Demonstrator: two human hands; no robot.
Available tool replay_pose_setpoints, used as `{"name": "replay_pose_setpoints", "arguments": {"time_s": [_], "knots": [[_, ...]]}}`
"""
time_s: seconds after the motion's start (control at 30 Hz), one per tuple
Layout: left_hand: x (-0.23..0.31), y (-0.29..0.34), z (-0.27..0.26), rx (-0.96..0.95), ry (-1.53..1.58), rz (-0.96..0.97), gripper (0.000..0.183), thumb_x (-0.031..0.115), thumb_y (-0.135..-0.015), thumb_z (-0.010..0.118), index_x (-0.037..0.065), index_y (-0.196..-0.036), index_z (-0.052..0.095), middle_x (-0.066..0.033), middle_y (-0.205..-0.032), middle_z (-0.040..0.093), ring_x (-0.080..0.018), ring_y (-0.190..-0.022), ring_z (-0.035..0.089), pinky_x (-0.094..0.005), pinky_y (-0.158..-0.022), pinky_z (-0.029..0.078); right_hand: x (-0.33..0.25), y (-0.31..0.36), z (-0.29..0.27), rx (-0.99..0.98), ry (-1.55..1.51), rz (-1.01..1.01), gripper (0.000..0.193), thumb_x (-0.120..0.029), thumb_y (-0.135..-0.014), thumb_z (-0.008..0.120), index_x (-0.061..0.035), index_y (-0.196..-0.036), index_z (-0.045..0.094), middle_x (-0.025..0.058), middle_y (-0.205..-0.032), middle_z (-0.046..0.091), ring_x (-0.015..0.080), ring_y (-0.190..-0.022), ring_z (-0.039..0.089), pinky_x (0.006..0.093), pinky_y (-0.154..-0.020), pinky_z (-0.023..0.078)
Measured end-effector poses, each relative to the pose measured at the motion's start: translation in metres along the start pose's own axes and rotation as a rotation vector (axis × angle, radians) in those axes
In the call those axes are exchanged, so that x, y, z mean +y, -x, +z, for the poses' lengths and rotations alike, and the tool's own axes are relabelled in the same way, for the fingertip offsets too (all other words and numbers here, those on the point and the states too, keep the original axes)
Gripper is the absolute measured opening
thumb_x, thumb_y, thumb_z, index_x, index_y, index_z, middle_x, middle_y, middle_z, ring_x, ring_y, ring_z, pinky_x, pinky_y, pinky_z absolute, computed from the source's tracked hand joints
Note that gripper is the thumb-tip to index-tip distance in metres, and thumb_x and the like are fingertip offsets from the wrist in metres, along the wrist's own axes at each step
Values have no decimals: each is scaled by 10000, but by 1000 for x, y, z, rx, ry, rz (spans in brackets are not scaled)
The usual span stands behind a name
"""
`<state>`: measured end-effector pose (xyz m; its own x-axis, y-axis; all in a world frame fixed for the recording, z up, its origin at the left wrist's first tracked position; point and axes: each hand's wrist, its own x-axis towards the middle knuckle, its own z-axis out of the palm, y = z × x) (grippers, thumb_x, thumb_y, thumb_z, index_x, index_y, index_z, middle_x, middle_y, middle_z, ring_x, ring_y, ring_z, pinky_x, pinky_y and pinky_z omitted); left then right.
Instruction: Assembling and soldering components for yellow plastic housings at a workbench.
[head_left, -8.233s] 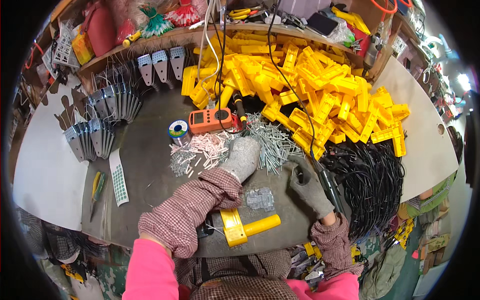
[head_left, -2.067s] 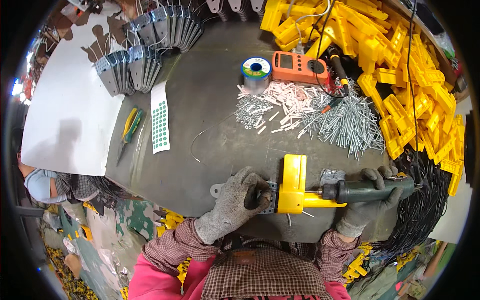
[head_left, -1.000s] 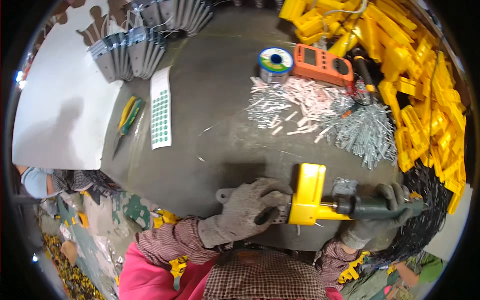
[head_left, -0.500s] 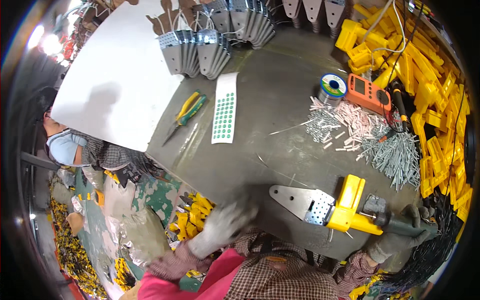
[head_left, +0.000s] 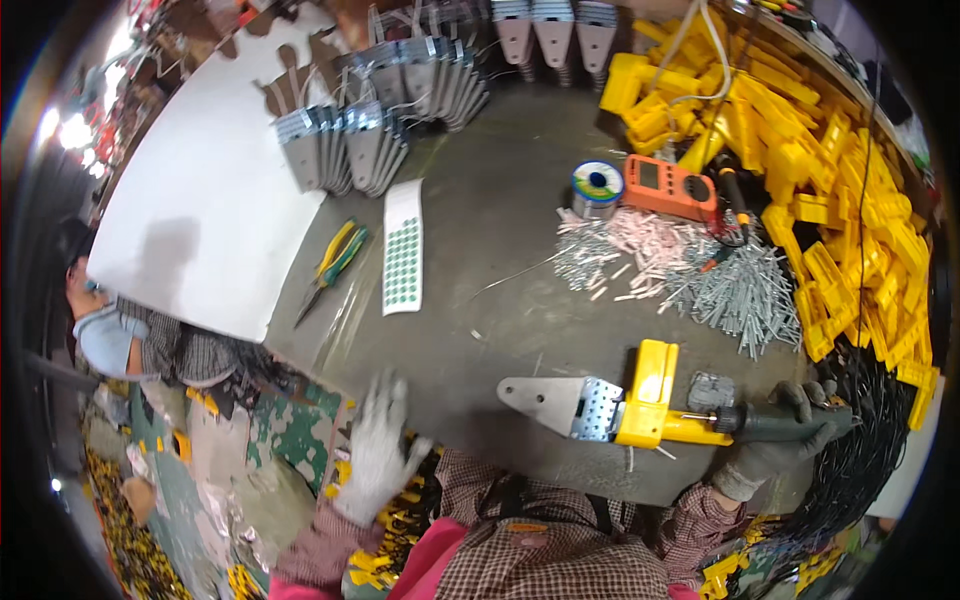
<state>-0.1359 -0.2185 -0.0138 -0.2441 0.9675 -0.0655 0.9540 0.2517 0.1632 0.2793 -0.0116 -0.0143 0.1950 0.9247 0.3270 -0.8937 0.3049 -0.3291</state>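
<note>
My right hand [head_left: 762,464], in a grey glove, is wrapped round a dark green power screwdriver [head_left: 768,423] lying level, its bit pointing left. The bit reaches a yellow plastic housing [head_left: 648,395] on the table; whether it sits on a screw is too small to tell. From the housing's left end sticks out a flat, tapered metal plate [head_left: 545,402] with a perforated bracket [head_left: 599,408] at its base. Two short pale wire ends poke out below the housing. My left hand [head_left: 375,455], gloved in light grey, is held with fingers spread at the table's near left edge, holding nothing.
Pliers [head_left: 333,268] and a sticker sheet [head_left: 403,250] lie left of centre. Loose screws [head_left: 735,300], pink-white tubes [head_left: 640,240], a solder spool [head_left: 597,190] and an orange multimeter [head_left: 670,187] are at right. Yellow housings [head_left: 830,220] are heaped beyond. A person [head_left: 110,335] sits at left.
My left hand has moved left from beside the metal plate to the table edge, its fingers now spread. The view has shifted. My right hand keeps hold of the screwdriver.
</note>
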Motion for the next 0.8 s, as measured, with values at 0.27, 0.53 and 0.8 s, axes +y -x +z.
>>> {"name": "replay_pose_setpoints", "arguments": {"time_s": [0.27, 0.53, 0.8], "knots": [[0, 48, -21, -1083, 755, 21, 400, 442, -944, 582, 58, -1019, 666, -125, -859, 666, -266, -804, 639, -361, -758, 497, 3, 0, 7, 51, -183, 4, 469, -253, -937, 635, -118, -1352, 464, 29, -1048, 507, 139, -829, 524, 422, -916, 483], [98, -175, -13, 198, 226, 366, 221, 160, -901, 595, 54, -1093, 623, -120, -1072, 608, -317, -983, 604, -427, -814, 508, -1, 7, -4, 29, -150, -24, 527, -304, -926, 659, -126, -1377, 453, 42, -1031, 547, 115, -810, 539, 303, -783, 537], [111, -202, -19, 81, -301, 584, 229, 92, -802, 592, 42, -1020, 644, -112, -1018, 619, -273, -943, 617, -395, -799, 524, 1, 19, 6, 20, -263, -7, 453, -286, -916, 684, -116, -1294, 501, 86, -1008, 592, 165, -790, 570, 351, -863, 502]]}}
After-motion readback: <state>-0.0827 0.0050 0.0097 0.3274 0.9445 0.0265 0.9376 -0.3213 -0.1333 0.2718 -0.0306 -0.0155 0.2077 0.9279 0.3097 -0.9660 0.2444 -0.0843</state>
